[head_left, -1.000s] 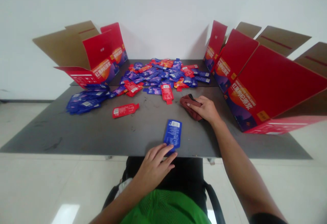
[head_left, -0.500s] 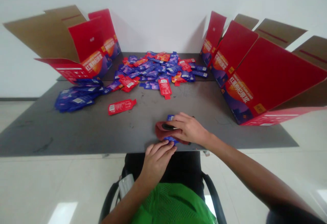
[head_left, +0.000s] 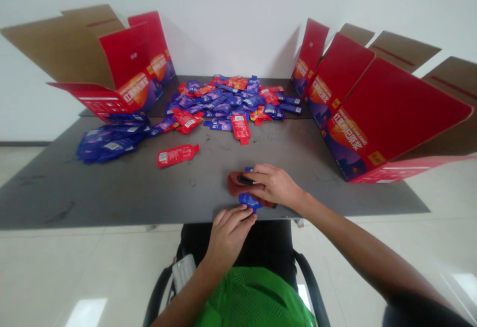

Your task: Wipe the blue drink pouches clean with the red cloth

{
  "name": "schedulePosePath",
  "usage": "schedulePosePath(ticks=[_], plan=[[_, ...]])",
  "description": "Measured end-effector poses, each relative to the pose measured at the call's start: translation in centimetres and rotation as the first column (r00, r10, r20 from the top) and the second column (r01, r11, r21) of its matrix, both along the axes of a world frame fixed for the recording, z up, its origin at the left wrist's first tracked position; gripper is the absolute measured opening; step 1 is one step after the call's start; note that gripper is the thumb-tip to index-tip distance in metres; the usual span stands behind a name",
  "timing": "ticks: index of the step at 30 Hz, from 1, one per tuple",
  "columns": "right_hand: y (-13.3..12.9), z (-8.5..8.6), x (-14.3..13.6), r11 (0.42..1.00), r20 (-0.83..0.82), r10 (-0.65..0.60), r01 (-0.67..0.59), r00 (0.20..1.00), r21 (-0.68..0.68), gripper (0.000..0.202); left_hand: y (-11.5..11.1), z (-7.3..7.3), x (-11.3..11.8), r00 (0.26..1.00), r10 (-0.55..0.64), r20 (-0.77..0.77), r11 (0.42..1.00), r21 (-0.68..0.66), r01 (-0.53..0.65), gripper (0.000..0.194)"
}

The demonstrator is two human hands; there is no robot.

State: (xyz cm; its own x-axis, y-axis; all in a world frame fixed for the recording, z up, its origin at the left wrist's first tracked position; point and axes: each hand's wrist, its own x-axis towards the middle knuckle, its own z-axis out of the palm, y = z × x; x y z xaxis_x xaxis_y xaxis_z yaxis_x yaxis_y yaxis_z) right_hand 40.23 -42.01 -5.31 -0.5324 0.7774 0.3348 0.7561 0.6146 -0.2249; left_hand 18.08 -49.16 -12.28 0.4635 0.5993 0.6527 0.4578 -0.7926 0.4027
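A blue sachet lies near the front edge of the table, partly covered. My left hand holds its near end down with the fingertips; the thumb is hidden. Across the sachet's middle lies a folded reddish-brown cloth, with a black piece on top. My right hand is closed on the cloth and presses it over the sachet. The sachet's far end shows just beyond the cloth.
A red sachet lies left of my hands. Behind it are a mixed pile of blue and red sachets and a stack of blue ones. Open red cartons stand at the left and right.
My right hand and the cloth have shifted slightly away from me, baring more of the sachet's near end. My left hand has stayed in about the same place.
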Motion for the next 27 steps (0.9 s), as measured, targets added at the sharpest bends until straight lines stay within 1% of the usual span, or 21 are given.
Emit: schedulePosePath(ticks=[1,3,5,7,9,10,11,12,14,16,17,19,20,22,24,25,26,27], plan=[[1.0,0.2,0.5,0.998,0.006,-0.058,0.058,0.998,0.012,0.034,0.0,0.0,0.0,1.000,-0.003,0.005,1.000,-0.001,0.003,0.021],[2.2,1.1,1.2,0.988,0.019,-0.145,0.144,0.989,0.057,0.036,0.0,0.0,0.0,1.000,0.000,0.009,1.000,-0.006,0.000,0.020],[1.8,2.1,0.9,0.982,-0.009,-0.166,0.166,0.986,0.092,0.036,0.1,0.0,0.1,1.000,0.005,0.009,1.000,-0.008,-0.004,0.019],[0.0,2.3,0.0,0.993,-0.022,-0.092,0.093,0.996,0.071,0.036,0.0,0.0,0.2,1.000,0.010,0.011,1.000,-0.008,-0.010,0.017],[-1.7,1.7,-0.9,1.000,-0.005,0.026,-0.026,1.000,0.015,0.035,0.0,0.0,0.2,1.000,0.026,0.002,1.000,-0.012,-0.026,0.015],[-2.1,1.2,-1.1,0.998,-0.005,0.065,-0.065,0.998,-0.010,0.034,0.0,0.0,0.2,0.999,0.032,-0.004,0.999,-0.013,-0.032,0.014],[-2.0,0.7,-1.1,0.997,-0.015,0.075,-0.075,0.997,-0.028,0.034,0.0,0.1,0.2,0.999,0.034,-0.007,0.999,-0.016,-0.034,0.014],[-1.5,0.3,-0.8,0.998,-0.026,0.053,-0.054,0.998,-0.040,0.035,0.0,0.1,0.2,1.000,0.029,-0.008,0.999,-0.019,-0.030,0.014],[0.5,0.2,0.2,0.998,-0.017,-0.046,0.045,0.999,-0.045,0.036,0.0,0.3,0.2,1.000,0.014,0.003,1.000,-0.025,-0.014,0.016],[2.3,1.0,1.2,0.991,0.039,-0.134,0.134,0.990,-0.013,0.037,0.1,0.4,0.2,1.000,0.010,0.014,0.999,-0.036,-0.009,0.017],[2.7,1.6,1.4,0.986,0.047,-0.166,0.165,0.985,0.018,0.037,0.1,0.5,0.2,1.000,0.011,0.018,0.999,-0.037,-0.010,0.016],[2.2,2.4,1.2,0.981,0.009,-0.182,0.181,0.983,0.067,0.038,0.1,0.5,0.3,1.000,0.014,0.026,0.999,-0.032,-0.013,0.015],[1.3,2.6,0.9,0.985,-0.018,-0.154,0.155,0.988,0.072,0.038,0.1,0.5,0.3,1.000,0.014,0.027,1.000,-0.029,-0.013,0.015],[-0.8,2.1,-0.1,0.998,-0.038,-0.040,0.041,0.998,0.039,0.038,0.1,0.4,0.3,1.000,0.021,0.021,0.999,-0.034,-0.020,0.015],[-2.0,1.1,-0.5,0.998,-0.030,0.062,-0.063,0.998,-0.017,0.035,0.0,0.4,0.3,1.000,0.026,0.013,0.999,-0.044,-0.026,0.015],[-1.9,0.6,-0.5,0.997,-0.027,0.073,-0.074,0.997,-0.037,0.034,0.0,0.5,0.3,1.000,0.026,0.011,0.998,-0.050,-0.026,0.015],[-1.4,0.2,-0.2,0.998,-0.021,0.046,-0.047,0.999,-0.050,0.034,0.0,0.5,0.3,1.000,0.025,0.011,0.998,-0.055,-0.024,0.015],[-0.5,0.1,0.3,0.999,-0.008,-0.011,0.011,1.000,-0.052,0.035,0.0,0.6,0.3,1.000,0.021,0.011,0.998,-0.062,-0.020,0.015]])
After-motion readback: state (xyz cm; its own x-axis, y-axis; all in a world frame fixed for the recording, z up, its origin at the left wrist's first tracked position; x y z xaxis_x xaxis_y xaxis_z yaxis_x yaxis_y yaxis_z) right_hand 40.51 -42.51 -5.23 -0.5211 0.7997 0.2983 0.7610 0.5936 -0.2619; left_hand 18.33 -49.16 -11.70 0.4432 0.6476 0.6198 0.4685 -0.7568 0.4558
